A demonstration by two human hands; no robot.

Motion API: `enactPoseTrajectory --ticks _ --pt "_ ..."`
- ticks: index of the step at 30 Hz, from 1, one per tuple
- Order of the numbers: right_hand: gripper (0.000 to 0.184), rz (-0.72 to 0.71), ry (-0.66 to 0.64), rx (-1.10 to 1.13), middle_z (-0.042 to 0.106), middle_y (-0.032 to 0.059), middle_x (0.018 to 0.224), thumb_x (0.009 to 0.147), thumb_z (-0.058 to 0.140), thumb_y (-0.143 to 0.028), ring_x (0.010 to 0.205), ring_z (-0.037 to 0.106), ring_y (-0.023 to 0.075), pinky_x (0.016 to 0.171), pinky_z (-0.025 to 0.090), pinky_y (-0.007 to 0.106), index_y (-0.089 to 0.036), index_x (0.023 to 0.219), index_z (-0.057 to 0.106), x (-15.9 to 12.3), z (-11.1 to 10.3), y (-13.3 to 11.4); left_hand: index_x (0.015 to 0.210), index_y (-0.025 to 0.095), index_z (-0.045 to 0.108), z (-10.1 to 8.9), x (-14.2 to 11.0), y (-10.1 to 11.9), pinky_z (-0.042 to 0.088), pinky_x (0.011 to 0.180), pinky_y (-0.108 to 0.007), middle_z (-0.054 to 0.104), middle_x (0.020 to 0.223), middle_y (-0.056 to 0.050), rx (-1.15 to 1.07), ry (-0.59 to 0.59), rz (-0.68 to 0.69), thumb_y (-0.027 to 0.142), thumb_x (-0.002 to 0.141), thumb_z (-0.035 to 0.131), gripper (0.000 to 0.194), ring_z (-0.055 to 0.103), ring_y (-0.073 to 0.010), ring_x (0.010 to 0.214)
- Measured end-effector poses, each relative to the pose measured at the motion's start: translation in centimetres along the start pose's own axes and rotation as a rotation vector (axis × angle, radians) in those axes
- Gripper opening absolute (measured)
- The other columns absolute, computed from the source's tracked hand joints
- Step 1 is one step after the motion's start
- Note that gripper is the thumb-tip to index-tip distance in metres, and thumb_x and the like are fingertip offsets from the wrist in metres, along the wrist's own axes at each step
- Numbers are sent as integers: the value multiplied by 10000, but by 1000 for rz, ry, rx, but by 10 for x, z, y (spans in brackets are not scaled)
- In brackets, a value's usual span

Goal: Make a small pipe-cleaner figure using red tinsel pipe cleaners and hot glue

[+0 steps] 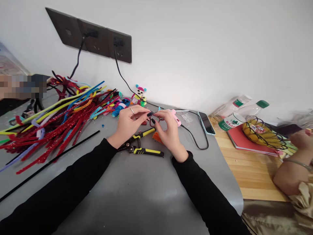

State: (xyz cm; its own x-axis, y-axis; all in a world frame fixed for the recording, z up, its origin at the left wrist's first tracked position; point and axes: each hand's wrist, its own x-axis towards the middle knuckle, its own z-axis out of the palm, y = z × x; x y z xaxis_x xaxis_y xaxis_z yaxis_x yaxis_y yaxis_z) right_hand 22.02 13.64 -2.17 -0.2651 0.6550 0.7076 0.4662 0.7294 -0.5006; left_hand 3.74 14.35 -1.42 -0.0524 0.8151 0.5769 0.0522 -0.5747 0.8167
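Observation:
Over the grey mat, my left hand [129,121] and my right hand [169,126] meet with their fingertips pinched together. Whatever sits between the fingertips is small and dark; the fingers and dark nails hide its kind. Wire pliers [149,151] with black-and-yellow handles lie just below the hands, partly covered by my left wrist. An orange fuzzy piece [156,137] rests beside my right palm. Behind the right fingers shows a pink glue gun [176,118], largely hidden, with a black cord.
A heap of pipe cleaners [61,125], many red, spreads at left, with a single black pipe cleaner [51,161] in front. Small fuzzy figures [140,94] stand by the wall. At right are a phone [206,123], bottles [232,119], a yellow-filled basket [262,132] and another person's arm [290,169].

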Motion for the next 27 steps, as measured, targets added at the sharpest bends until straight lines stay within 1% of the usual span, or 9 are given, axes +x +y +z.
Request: enactPoseTrajectory --ticks 3,5,7,10,13,17,19,22,27 --pt "334 16 -63 -121 679 130 1321 1002 622 -248 1245 613 288 1082 500 513 -244 1335 596 -2 1 2 857 172 791 -1 2 -4 609 591 -286 745 708 -43 -25 136 -92 558 810 841 392 703 -175 598" --pt "453 31 -103 -186 643 147 1408 988 666 -293 1315 579 314 1138 462 545 -242 1423 552 -4 4 5 868 167 789 -2 4 -7 606 601 -294 749 703 -47 -43 197 -155 629 754 862 481 706 -182 601" --pt "519 46 -120 -224 626 156 1444 977 689 -306 1355 560 328 1168 443 557 -231 1464 528 -6 7 9 868 167 787 -3 7 -9 599 602 -292 751 707 -46 -60 229 -196 664 716 874 527 705 -180 604" --pt "487 82 -150 -217 662 149 1399 993 666 -304 1331 594 324 1158 462 545 -230 1458 542 -9 11 15 856 168 779 -4 9 -10 593 616 -293 750 718 -43 -114 260 -215 664 683 897 538 700 -175 618" --pt "466 102 -169 -146 693 145 1352 1005 658 -321 1288 634 302 1126 501 510 -221 1449 553 -9 12 17 862 161 772 -4 11 -13 588 631 -302 744 737 -49 -164 279 -205 634 671 919 531 697 -177 639" --pt "544 119 -143 -67 695 147 1351 954 743 -348 1282 644 293 1123 518 495 -219 1449 558 -7 9 14 861 174 767 -6 13 -17 571 620 -292 739 738 -39 -179 308 -196 636 658 930 531 676 -161 628" --pt "563 128 -145 -50 696 151 1352 936 764 -336 1282 647 292 1126 519 496 -215 1448 563 -7 8 14 856 176 763 -8 14 -20 562 615 -290 733 733 -36 -185 319 -177 627 678 926 511 666 -156 624" --pt "517 149 -153 -43 711 145 1338 945 746 -297 1277 656 285 1125 521 498 -221 1431 586 -6 7 14 872 175 758 -10 15 -23 558 621 -292 728 742 -37 -179 323 -167 618 721 903 491 663 -156 631" --pt "387 173 -159 -1 763 120 1229 965 725 -263 1136 708 248 1050 564 444 -210 1343 660 -6 6 16 896 177 756 -11 15 -25 557 632 -288 731 756 -34 -160 329 -178 623 736 889 492 663 -152 634"
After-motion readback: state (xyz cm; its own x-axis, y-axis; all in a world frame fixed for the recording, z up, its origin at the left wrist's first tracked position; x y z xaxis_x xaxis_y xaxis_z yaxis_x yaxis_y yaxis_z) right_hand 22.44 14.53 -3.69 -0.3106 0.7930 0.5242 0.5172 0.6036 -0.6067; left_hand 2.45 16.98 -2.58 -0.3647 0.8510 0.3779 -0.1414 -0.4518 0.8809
